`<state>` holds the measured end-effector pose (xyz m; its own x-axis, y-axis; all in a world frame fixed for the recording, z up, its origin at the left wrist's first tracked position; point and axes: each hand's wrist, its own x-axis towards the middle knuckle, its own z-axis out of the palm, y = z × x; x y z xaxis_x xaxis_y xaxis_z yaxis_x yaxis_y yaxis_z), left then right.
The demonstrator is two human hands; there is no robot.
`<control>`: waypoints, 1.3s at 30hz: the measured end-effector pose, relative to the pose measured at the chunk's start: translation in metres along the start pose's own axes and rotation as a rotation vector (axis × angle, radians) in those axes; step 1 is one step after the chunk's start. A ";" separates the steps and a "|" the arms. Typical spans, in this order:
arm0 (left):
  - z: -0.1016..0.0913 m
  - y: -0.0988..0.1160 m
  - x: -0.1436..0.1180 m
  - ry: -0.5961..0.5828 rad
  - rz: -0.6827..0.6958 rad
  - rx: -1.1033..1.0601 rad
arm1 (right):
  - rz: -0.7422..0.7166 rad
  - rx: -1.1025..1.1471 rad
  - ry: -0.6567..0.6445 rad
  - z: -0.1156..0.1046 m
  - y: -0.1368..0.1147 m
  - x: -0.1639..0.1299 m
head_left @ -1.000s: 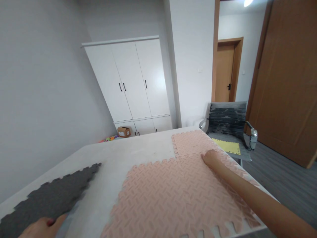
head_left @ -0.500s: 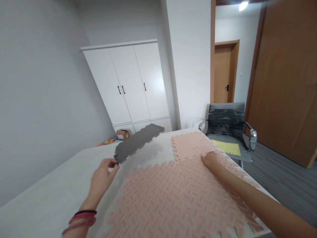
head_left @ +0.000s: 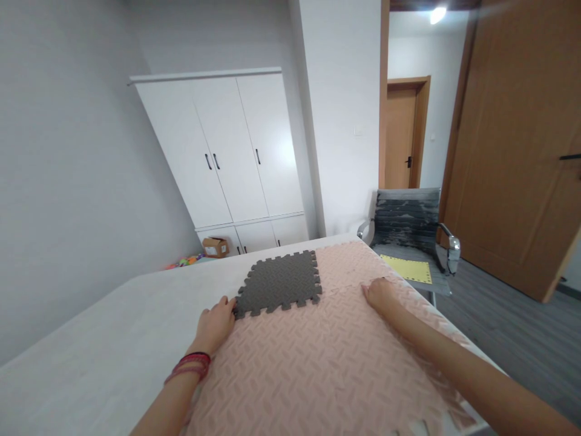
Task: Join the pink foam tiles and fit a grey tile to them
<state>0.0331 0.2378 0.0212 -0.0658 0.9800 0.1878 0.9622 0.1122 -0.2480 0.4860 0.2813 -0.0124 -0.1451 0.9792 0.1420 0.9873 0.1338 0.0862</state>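
Note:
A dark grey foam puzzle mat (head_left: pixel 281 281) with toothed edges lies flat on the white surface, its near and right edges overlapping or meeting the pink mats. My left hand (head_left: pixel 216 326) is closed on its near left corner, the fingertips partly hidden. Joined pink foam mats (head_left: pixel 308 363) with a raised pattern spread in front of me and on to the far right. My right hand (head_left: pixel 381 295) rests on the pink mats near a seam, fingers curled; whether they pinch anything is hidden.
The pink mats lie close to the right edge of the white tabletop (head_left: pixel 149 327). Beyond that edge stands an office chair (head_left: pixel 406 221) with a yellow mat (head_left: pixel 407 268) on its seat. Behind the table are a white cabinet (head_left: pixel 227 151) and a cardboard box (head_left: pixel 215 246).
The grey mat, tilted up and blurred before, has come down flat beside the pink mats. My left hand moved right and slightly down with its corner. My right hand stayed at the seam.

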 end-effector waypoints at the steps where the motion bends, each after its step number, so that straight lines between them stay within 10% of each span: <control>1: -0.001 -0.001 -0.001 -0.010 -0.006 0.007 | 0.029 -0.011 0.016 0.000 0.000 0.000; 24: -0.003 -0.003 0.001 -0.035 0.052 0.030 | 0.075 -0.042 0.055 0.005 0.003 0.002; 32: -0.008 0.047 -0.014 -0.075 0.298 -0.108 | 0.079 -0.033 0.094 0.007 0.003 0.004; 39: 0.005 0.056 -0.024 -0.147 0.253 -0.132 | 0.092 -0.035 0.105 0.010 0.004 0.005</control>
<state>0.0867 0.2218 -0.0022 0.1513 0.9885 -0.0061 0.9784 -0.1507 -0.1419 0.4900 0.2880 -0.0208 -0.0615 0.9655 0.2530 0.9941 0.0365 0.1025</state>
